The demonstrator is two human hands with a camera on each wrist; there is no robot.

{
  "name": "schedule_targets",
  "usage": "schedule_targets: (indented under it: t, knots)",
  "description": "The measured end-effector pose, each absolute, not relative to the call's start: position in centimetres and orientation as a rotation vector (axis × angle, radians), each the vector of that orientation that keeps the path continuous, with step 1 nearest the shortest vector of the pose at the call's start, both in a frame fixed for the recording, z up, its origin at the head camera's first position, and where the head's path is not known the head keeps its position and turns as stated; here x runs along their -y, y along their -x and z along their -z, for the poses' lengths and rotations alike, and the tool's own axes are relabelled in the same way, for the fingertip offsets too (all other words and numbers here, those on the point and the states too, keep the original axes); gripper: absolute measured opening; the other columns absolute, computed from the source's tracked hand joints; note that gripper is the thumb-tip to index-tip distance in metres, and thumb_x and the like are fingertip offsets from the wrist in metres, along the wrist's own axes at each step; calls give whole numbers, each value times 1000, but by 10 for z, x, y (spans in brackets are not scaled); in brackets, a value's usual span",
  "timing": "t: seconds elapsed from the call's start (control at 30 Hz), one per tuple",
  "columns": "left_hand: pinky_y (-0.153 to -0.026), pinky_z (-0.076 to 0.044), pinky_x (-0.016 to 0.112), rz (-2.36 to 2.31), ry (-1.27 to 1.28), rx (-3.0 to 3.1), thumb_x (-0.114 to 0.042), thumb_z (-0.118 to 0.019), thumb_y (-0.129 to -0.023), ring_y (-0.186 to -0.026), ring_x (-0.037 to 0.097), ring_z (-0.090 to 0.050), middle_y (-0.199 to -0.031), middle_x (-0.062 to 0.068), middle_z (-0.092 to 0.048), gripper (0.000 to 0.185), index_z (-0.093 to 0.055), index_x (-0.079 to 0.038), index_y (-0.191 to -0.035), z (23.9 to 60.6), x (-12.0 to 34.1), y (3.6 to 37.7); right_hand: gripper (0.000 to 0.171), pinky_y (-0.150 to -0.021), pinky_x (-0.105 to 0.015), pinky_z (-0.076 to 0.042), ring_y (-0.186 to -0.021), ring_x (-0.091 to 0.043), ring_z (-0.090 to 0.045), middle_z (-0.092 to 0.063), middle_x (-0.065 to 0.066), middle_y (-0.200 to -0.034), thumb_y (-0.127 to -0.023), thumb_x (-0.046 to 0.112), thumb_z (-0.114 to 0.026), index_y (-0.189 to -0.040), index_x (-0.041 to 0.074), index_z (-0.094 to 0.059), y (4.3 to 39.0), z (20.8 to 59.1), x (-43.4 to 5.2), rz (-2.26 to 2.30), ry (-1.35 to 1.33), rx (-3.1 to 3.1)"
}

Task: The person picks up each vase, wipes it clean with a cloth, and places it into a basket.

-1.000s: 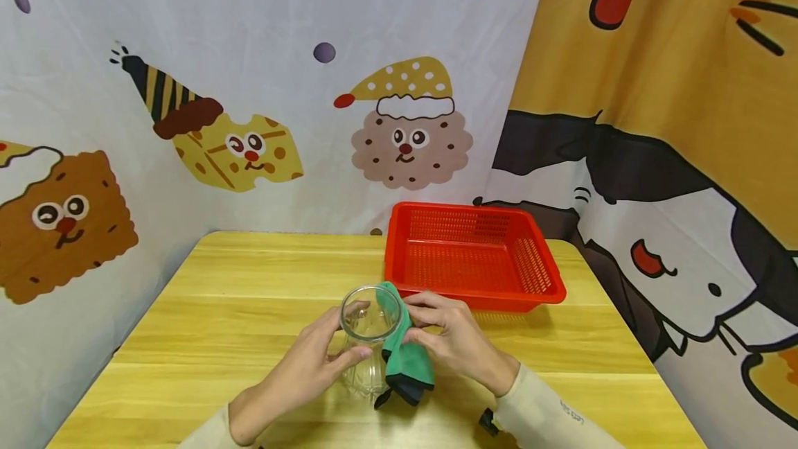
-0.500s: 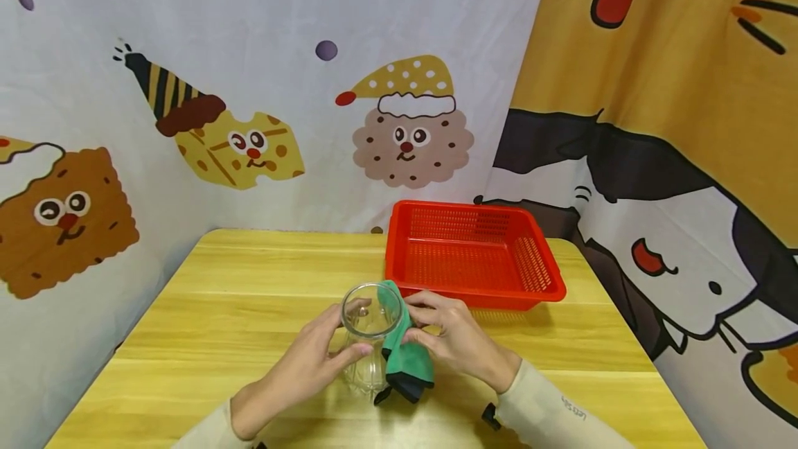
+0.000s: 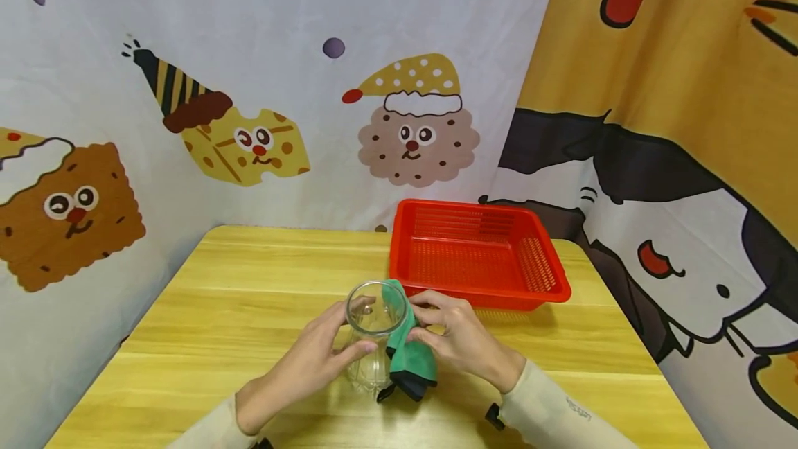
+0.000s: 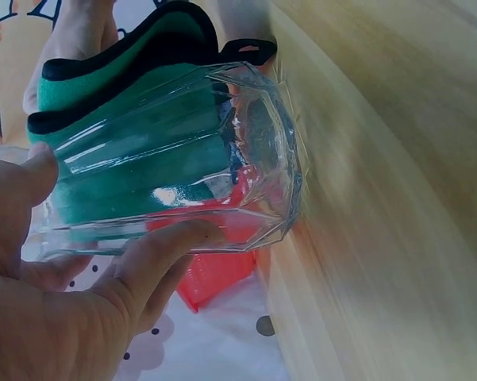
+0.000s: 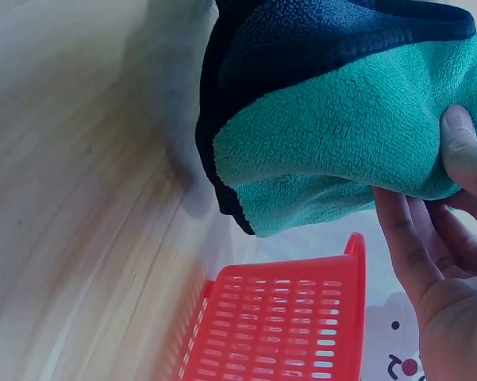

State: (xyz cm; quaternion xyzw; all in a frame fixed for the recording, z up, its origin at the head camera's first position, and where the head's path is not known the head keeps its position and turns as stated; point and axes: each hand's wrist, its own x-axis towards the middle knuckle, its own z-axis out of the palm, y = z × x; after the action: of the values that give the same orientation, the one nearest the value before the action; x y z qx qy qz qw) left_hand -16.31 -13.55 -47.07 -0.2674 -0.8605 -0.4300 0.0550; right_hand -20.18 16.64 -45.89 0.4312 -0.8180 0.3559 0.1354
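A clear, faceted glass jar (image 3: 372, 359) with a round open mouth stands upright near the middle of the table. My left hand (image 3: 312, 355) grips it from the left, thumb in front and fingers behind; the left wrist view shows the fingers along its side (image 4: 143, 171). Against the jar's right side hangs a green cloth (image 3: 414, 359) with black edging and a dark underside. My right hand (image 3: 458, 338) pinches this cloth between thumb and fingers, plain in the right wrist view, where the cloth (image 5: 341, 119) drapes in folds. Through the glass the green shows in the left wrist view.
A red perforated plastic basket (image 3: 476, 255) sits behind the right hand at the back right of the wooden table (image 3: 262, 283). Behind the table hangs a white curtain (image 3: 268, 19) with cartoon prints, and a yellow one (image 3: 580, 54) hangs at the right.
The head view has shifted slightly, so everything sits a little further right. Both hands keep their hold on the jar and the cloth, with hardly any movement.
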Motion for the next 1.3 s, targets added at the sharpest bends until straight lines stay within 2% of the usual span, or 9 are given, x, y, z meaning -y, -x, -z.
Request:
schedule_targets:
  t: [0.1, 0.27, 0.4, 0.7, 1.3]
  knots:
    - [-110, -71, 58, 1314, 820, 2611, -40, -82, -110, -150, 43, -69, -163, 15, -70, 70, -57, -14, -170, 469, 134, 164, 37, -91, -18, -71, -115, -24, -85, -84, -9, -134, -95, 10, -95, -131, 5, -88, 203, 458, -168, -1005, -1251, 2363]
    - [-116, -68, 61, 1308, 819, 2614, -40, -83, -109, -151, 41, -69, -163, 13, -71, 71, -56, -16, -170, 467, 134, 166, 39, -91, -20, -72, -114, -23, -85, -84, -10, -132, -94, 8, -96, -132, 4, -88, 205, 456, -169, -988, -1270, 2347]
    - [-114, -68, 62, 1332, 830, 2606, -39, -83, -110, -151, 43, -68, -164, 14, -70, 70, -56, -15, -170, 467, 134, 167, 38, -93, -23, -73, -114, -24, -85, -84, -10, -132, -94, 9, -96, -131, 5, -88, 205, 454, -168, -983, -1271, 2361]
    - [-123, -62, 65, 1288, 841, 2618, -42, -82, -109, -152, 39, -69, -164, 10, -71, 70, -57, -16, -170, 467, 133, 169, 44, -95, -24, -73, -115, -25, -85, -84, -11, -134, -94, 8, -96, -136, 2, -85, 203, 456, -171, -952, -1266, 2389]
    - [-122, -63, 66, 1254, 811, 2615, -44, -82, -110, -147, 35, -73, -163, 6, -72, 69, -59, -15, -168, 471, 134, 163, 38, -94, -19, -72, -114, -24, -86, -83, -11, -134, -97, 8, -94, -135, 4, -86, 204, 470, -171, -954, -1323, 2392]
